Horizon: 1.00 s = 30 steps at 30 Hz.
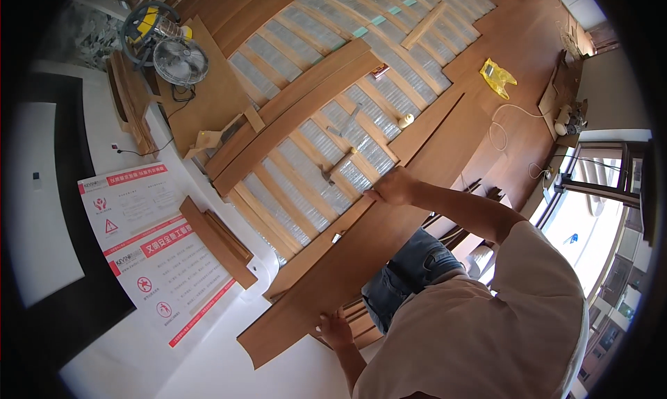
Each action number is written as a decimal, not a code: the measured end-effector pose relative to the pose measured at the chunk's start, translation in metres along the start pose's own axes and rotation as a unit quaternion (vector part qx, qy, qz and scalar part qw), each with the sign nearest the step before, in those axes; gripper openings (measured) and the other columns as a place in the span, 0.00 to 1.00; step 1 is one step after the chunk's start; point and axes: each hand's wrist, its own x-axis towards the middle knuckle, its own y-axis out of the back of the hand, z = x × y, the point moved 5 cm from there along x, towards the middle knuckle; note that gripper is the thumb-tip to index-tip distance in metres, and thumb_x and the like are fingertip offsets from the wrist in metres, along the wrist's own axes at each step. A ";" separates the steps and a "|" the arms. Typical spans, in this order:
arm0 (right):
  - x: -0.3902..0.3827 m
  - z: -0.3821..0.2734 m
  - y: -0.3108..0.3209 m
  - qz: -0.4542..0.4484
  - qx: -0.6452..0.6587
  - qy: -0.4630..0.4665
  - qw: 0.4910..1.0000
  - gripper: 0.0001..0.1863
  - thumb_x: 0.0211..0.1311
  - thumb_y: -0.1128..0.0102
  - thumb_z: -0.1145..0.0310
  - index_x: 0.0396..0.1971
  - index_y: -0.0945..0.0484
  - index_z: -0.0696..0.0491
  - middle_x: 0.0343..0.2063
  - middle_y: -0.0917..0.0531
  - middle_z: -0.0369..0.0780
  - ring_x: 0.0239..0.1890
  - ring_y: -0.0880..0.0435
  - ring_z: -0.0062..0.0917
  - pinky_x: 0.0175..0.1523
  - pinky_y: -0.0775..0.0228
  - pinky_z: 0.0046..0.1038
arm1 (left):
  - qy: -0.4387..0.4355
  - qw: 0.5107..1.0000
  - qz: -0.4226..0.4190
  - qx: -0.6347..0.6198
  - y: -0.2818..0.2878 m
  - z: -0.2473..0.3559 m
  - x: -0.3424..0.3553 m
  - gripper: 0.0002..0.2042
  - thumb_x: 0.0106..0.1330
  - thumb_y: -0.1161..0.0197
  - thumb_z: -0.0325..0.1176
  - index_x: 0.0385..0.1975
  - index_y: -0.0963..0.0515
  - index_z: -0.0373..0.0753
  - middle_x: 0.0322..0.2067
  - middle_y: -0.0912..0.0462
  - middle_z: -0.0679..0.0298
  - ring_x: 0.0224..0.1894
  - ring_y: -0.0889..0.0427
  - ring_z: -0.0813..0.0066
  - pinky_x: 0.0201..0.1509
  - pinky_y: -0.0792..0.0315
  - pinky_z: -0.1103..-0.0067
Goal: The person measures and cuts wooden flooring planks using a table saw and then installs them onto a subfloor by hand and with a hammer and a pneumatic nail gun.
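A long, wide brown wooden plank point(333, 260) runs diagonally in front of me. My right hand point(392, 189) grips its edge toward the upper end, thumb and fingers wrapped on it. Farther down, near the lower end, my left hand point(335, 331) has its fingers curled on the plank's near edge. Another narrow board point(292, 274) lies alongside, partly beneath it. A small hammer-like tool point(326, 175) rests on the battens point(309, 138) over silver foil beyond the plank, with a pale bottle point(406, 120) farther along.
A fan point(180, 60) and yellow vacuum point(144, 25) stand at upper left. Loose planks point(299, 100) lie across the battens. Printed sheets point(160, 253) carry a small board stack point(215, 239). A yellow bag point(497, 78) and hose lie on laid flooring point(521, 24); a window point(577, 232) is at right.
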 end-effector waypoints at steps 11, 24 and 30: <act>0.066 0.015 -0.197 -0.098 0.084 -0.086 0.988 0.35 0.78 0.66 0.46 0.19 0.17 0.49 0.22 0.15 0.43 0.30 0.16 0.43 0.41 0.24 0.42 | 0.134 0.970 0.123 0.158 0.090 -0.033 0.090 0.19 0.77 0.45 0.34 0.64 0.34 0.40 0.59 0.26 0.57 0.58 0.23 0.63 0.64 0.25 0.64; 0.210 0.160 -0.466 0.097 -0.064 -0.050 0.992 0.36 0.77 0.61 0.50 0.11 0.21 0.53 0.11 0.21 0.46 0.12 0.21 0.40 0.21 0.27 0.41 | 0.292 0.952 -0.051 0.072 0.265 -0.281 0.448 0.19 0.70 0.34 0.36 0.56 0.27 0.36 0.51 0.19 0.59 0.56 0.21 0.61 0.68 0.30 0.62; 0.282 0.136 -0.578 -0.062 -0.007 -0.076 0.995 0.37 0.76 0.65 0.43 0.19 0.16 0.52 0.24 0.14 0.46 0.33 0.14 0.44 0.43 0.22 0.43 | 0.258 0.962 -0.083 0.045 0.348 -0.326 0.541 0.20 0.74 0.40 0.38 0.61 0.29 0.37 0.58 0.24 0.62 0.61 0.26 0.65 0.71 0.35 0.67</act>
